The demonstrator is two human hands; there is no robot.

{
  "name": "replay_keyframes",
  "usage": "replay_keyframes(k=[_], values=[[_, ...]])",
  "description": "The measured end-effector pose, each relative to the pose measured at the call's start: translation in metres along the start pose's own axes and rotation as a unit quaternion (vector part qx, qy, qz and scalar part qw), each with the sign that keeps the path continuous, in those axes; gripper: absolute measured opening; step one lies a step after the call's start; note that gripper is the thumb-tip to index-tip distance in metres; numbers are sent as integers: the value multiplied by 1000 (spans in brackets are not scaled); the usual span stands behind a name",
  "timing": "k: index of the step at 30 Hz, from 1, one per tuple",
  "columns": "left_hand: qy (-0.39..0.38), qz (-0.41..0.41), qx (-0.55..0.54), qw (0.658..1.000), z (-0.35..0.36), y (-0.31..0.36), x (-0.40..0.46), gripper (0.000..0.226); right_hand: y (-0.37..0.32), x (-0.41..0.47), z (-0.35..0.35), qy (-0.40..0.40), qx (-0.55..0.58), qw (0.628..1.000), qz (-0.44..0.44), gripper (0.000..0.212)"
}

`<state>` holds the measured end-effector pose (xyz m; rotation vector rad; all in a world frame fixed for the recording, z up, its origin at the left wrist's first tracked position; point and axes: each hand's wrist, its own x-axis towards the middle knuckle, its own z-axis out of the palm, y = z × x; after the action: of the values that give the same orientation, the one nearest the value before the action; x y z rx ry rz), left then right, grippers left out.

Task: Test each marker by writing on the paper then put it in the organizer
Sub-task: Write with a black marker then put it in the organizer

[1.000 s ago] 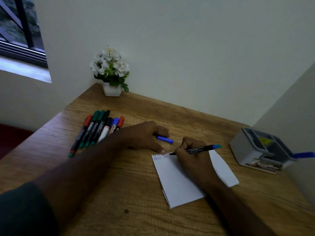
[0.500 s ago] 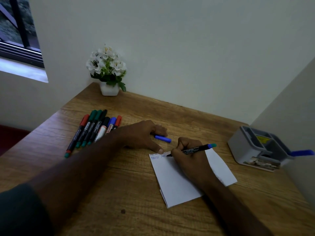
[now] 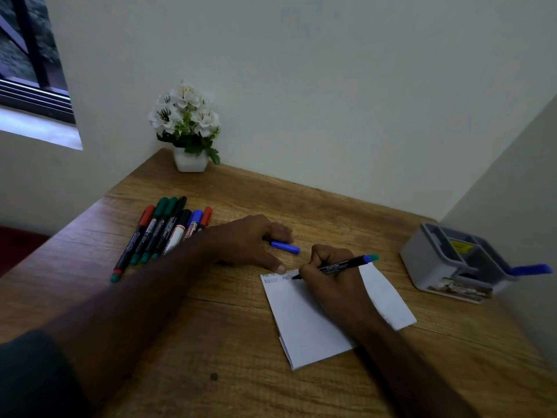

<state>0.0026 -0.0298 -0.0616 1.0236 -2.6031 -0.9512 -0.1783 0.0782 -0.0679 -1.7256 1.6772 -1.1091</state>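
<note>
On paper (image 3: 304, 324), right hand (image 3: 334, 282) fingers pinching marker (image 3: 340, 267); left hand (image 3: 250, 239) fingers curled on cap (image 3: 284, 247).

You've got one wide-angle view, worn on the head, looking forward and down across the wooden desk (image 3: 235, 333) into the wall corner. Both forearms reach in from the bottom edge, close under the lens.
</note>
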Motion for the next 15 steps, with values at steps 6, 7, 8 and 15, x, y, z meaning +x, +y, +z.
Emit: replay_keyframes(k=[6, 7, 8, 15], values=[[-1, -4, -19, 1000, 1, -2, 1, 72, 1, 2, 0, 30, -1, 1000, -3, 26], [-1, -3, -18, 1000, 1, -2, 1, 73, 2, 2, 0, 27, -1, 1000, -1, 27], [-1, -2, -15, 1000, 1, -2, 2, 72, 2, 2, 0, 24, 0, 1000, 2, 28], [-7, -5, -14, 1000, 0, -2, 3, 72, 3, 2, 0, 20, -9, 1000, 14, 30]])
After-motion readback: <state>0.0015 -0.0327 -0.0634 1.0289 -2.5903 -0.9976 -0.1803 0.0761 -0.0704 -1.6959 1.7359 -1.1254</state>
